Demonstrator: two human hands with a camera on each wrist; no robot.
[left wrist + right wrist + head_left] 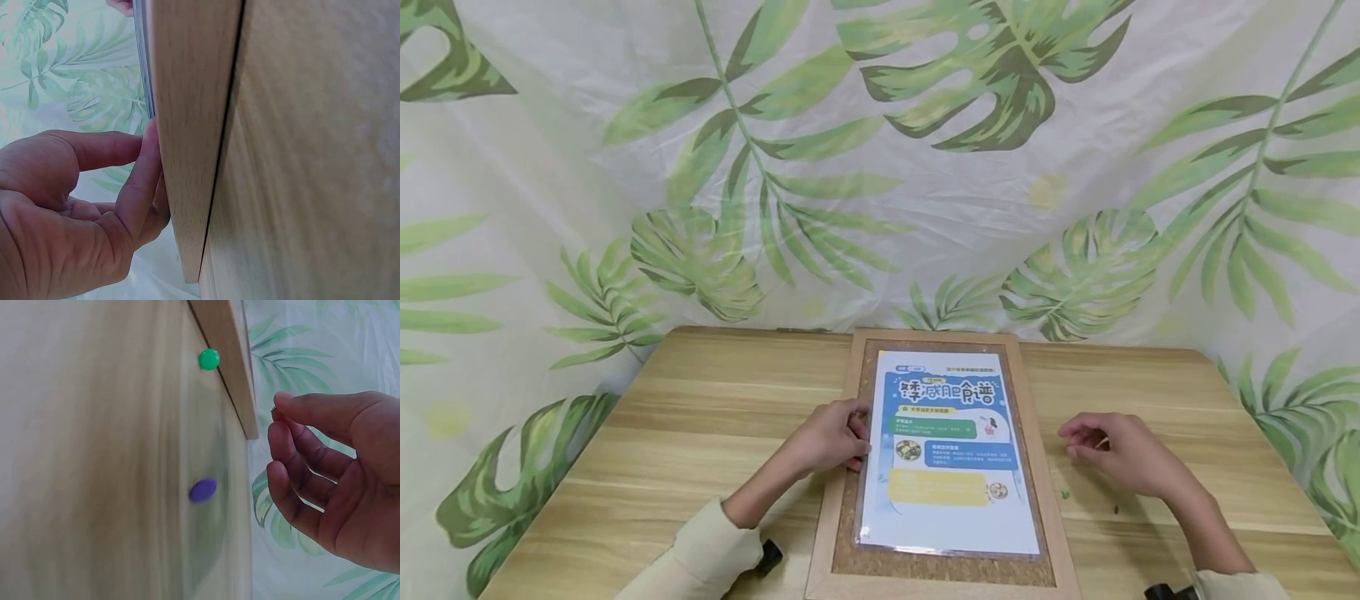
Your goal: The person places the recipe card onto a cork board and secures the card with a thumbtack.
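A printed laminated sheet lies on the cork board in its wooden frame. In the head view my left hand is at the sheet's left edge. The left wrist view shows that hand pinching the edge between thumb and finger, other fingers against the frame. To the right of the board, above the table, is my right hand. Its thumb and index finger meet on what looks like a thumbtack, mostly hidden. Below it lie a green thumbtack and a purple thumbtack.
A wooden table carries the board, which reaches its back edge. Behind and at both sides hangs a leaf-print cloth. A yellow dot marks the sheet's upper left corner.
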